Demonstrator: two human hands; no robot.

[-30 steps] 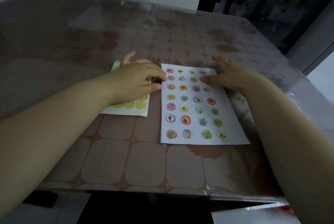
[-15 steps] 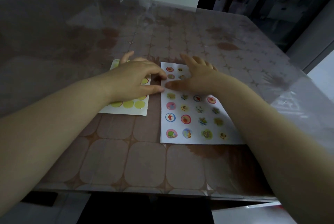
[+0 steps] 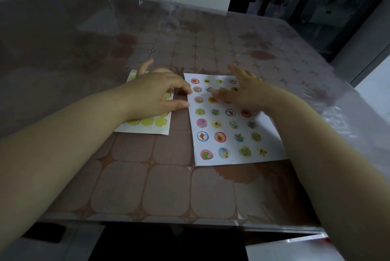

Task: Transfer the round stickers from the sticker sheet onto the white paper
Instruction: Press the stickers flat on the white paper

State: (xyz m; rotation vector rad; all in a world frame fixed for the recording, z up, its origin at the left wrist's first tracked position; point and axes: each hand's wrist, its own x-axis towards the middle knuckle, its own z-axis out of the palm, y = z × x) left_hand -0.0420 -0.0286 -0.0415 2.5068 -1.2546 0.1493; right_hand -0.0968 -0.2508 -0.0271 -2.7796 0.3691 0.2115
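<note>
The white paper (image 3: 268, 144) lies on the table right of centre, covered with several rows of colourful round stickers (image 3: 220, 136). Left of it sits the sticker sheet (image 3: 147, 129), showing yellowish empty circles along its near edge. My left hand (image 3: 156, 94) rests flat on the sticker sheet, fingers curled toward the paper's left edge and holding nothing. My right hand (image 3: 244, 92) lies over the upper part of the white paper with fingers spread, thumb pointing left across the second and third rows. It hides a few stickers there.
The table (image 3: 168, 187) has a brown rounded-tile pattern under a clear plastic cover. Its near edge runs across the bottom of the view and its right edge falls away at the far right. White cabinets stand behind the table.
My right hand slid left from the paper's upper right corner to its upper middle, then shifted slightly right. My left hand stayed on the sticker sheet.
</note>
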